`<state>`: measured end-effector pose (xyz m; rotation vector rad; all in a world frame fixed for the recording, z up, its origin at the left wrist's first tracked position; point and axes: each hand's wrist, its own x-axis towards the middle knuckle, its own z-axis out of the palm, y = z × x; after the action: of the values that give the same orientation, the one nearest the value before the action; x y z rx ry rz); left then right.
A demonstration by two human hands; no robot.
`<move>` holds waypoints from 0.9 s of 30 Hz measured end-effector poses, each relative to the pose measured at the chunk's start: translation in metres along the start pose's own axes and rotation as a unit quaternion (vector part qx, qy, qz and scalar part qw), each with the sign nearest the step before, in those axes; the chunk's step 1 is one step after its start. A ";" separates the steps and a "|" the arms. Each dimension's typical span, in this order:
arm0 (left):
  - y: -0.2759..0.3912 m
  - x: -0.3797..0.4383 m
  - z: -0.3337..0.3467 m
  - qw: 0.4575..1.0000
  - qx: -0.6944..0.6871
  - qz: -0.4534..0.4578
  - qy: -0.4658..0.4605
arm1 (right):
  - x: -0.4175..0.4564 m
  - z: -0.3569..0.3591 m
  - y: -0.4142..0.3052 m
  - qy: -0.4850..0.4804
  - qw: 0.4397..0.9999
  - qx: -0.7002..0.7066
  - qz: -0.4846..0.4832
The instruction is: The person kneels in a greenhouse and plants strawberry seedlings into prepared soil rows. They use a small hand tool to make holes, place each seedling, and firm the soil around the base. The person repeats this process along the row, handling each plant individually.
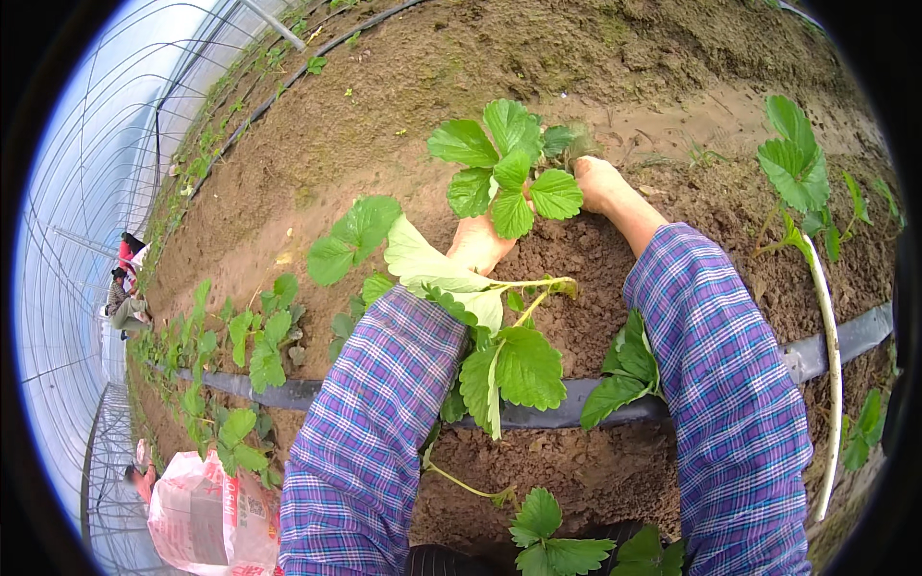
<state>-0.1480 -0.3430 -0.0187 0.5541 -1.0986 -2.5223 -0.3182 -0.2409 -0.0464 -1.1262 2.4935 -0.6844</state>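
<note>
Both of my arms, in checked sleeves, reach forward over the soil bed to a strawberry plant [511, 173]. My left hand [481, 245] is beneath its leaves, which hide the fingers, so what it holds cannot be seen. My right hand [598, 186] is low at the plant's right side, fingers turned down and partly hidden among blurred greenery or soil. Another strawberry plant [529, 363] with bent stems lies over and beside my left sleeve. Loose, dark soil [591, 288] shows between my forearms.
A black flat irrigation tape [576, 403] crosses the bed under my forearms. A curved white rod [828, 360] stands at the right. More strawberry plants [266, 353] grow at left. A printed plastic sack [209, 515] is lower left. Several people [126, 299] are far off inside the hooped greenhouse.
</note>
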 end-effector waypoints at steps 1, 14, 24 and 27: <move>0.001 -0.001 0.003 1.000 0.018 -0.014 0.021 | -0.004 -0.009 0.002 -0.006 1.000 -0.004 0.024; 0.006 -0.004 -0.026 0.905 0.333 0.116 -0.239 | -0.030 -0.056 -0.032 -0.222 0.968 0.113 -0.030; 0.004 0.012 -0.040 0.885 0.349 0.126 -0.280 | -0.014 -0.021 -0.031 -0.171 0.983 0.001 -0.067; 0.013 0.032 -0.081 0.951 0.233 0.059 -0.192 | -0.019 -0.018 -0.048 -0.149 0.988 -0.043 -0.026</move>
<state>-0.1360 -0.4158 -0.0666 0.0912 -1.8349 -2.3188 -0.2856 -0.2490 -0.0038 -1.2276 2.2652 -0.3890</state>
